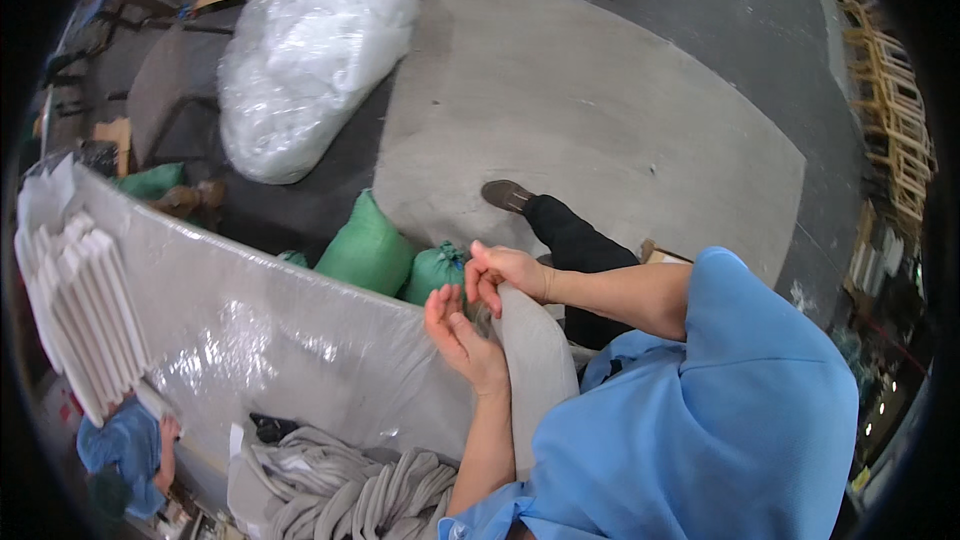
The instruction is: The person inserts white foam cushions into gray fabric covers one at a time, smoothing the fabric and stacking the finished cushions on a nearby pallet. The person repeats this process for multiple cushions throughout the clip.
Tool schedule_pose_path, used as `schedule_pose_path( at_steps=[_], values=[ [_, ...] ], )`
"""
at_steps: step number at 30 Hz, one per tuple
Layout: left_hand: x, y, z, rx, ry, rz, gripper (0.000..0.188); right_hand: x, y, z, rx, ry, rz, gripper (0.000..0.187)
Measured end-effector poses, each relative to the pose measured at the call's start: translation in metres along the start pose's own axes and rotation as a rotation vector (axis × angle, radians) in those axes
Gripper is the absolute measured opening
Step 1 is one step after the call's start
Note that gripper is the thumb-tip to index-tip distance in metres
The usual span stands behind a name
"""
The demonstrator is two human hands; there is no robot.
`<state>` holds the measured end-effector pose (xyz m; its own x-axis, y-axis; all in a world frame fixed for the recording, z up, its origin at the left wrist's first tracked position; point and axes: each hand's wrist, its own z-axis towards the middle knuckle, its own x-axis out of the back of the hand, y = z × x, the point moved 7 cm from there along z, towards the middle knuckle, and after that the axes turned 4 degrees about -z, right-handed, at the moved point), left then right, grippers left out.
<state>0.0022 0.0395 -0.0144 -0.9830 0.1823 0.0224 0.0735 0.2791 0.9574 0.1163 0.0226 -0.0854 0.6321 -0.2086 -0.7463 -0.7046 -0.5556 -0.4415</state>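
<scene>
My left hand [463, 343] is raised palm-up beside a light grey fabric piece [538, 348], its fingers loosely bent and apart, with nothing seen in them. Just above it, my right hand [507, 272] hangs over the far end of that fabric, fingers half curled and apart; I see nothing held there either. The two hands are close but not touching. The grey fabric lies between my left forearm and my body, and my blue shirt hides part of it. Below left, a heap of grey ribbed fabric [345, 490] rests on the plastic-covered table [300, 340].
Green sacks [368, 245] stand on the floor behind the table edge. A large clear plastic-wrapped bundle [315, 55] lies beyond them. White folded slabs [85, 310] are stacked at the table's left end, near another person [130, 450]. Yellow frames [890, 110] line the right.
</scene>
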Motion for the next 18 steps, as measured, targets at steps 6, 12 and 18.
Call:
schedule_pose_path(
  at_steps=[6,12,18],
  values=[
    [0.034,0.043,-0.026,-0.119,-0.227,0.514,0.030,0.007,-0.002,0.003,-0.037,0.055,-0.148,0.069],
    [0.210,0.059,-0.212,0.266,-0.203,0.782,0.035,-0.015,-0.063,-0.041,0.085,0.128,-0.723,0.031],
    [0.202,0.014,-0.344,0.563,0.632,-0.565,0.057,-0.163,-0.105,-0.150,0.500,-0.613,-1.595,0.047]
  ],
)
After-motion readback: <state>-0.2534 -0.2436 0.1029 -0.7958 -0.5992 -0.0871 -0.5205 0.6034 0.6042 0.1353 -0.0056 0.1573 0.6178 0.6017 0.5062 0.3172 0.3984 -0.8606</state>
